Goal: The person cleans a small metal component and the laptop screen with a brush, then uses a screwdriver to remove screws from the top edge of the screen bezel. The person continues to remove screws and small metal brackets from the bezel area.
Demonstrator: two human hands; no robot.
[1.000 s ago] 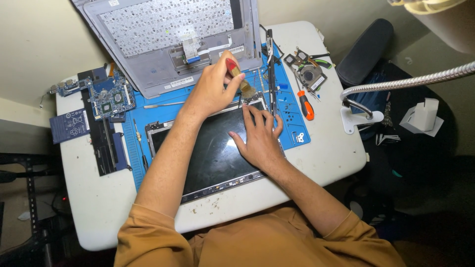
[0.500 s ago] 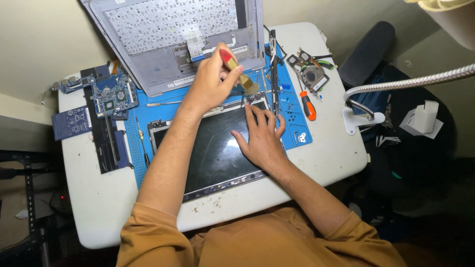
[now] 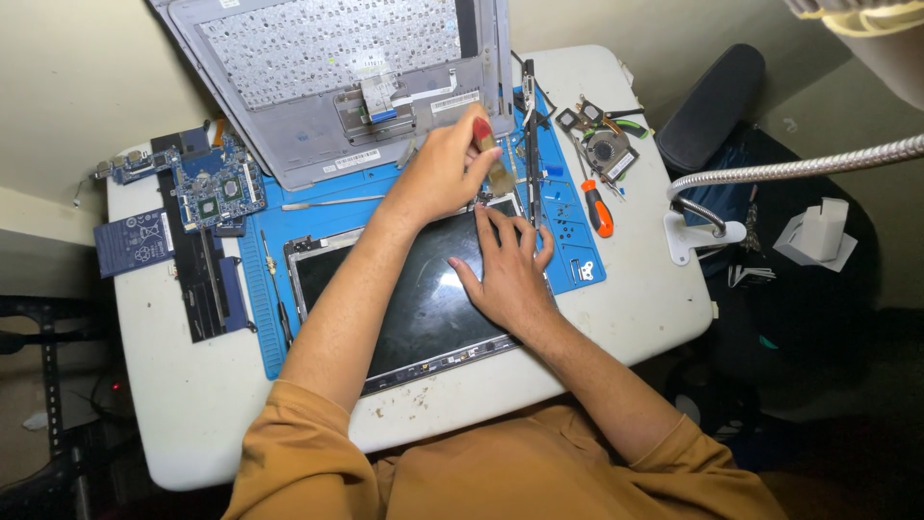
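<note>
View from above my workbench. My left hand [image 3: 445,173] is closed around a small brush [image 3: 493,154] with a red-tipped handle, its bristles pointing down at the upper right corner of the laptop screen panel [image 3: 414,294]. My right hand [image 3: 507,270] lies flat and open on the dark glass, fingers spread toward that same corner, gripping nothing and simply pressing the panel steady. The panel rests face up on a blue work mat [image 3: 260,327] in the middle of the white tabletop [image 3: 183,404]. Behind it, the grey keyboard case [image 3: 337,58] stands tilted open; a blue circuit board [image 3: 217,188] sits on the mat's left edge, and an orange-handled screwdriver [image 3: 599,210] and a cooling fan [image 3: 606,152] lie to the right. I judge the step in hand to be brushing dust or debris from the panel's top corner; the next move seems to call for short, light strokes along the frame edge while the flat hand keeps the panel from sliding
</note>
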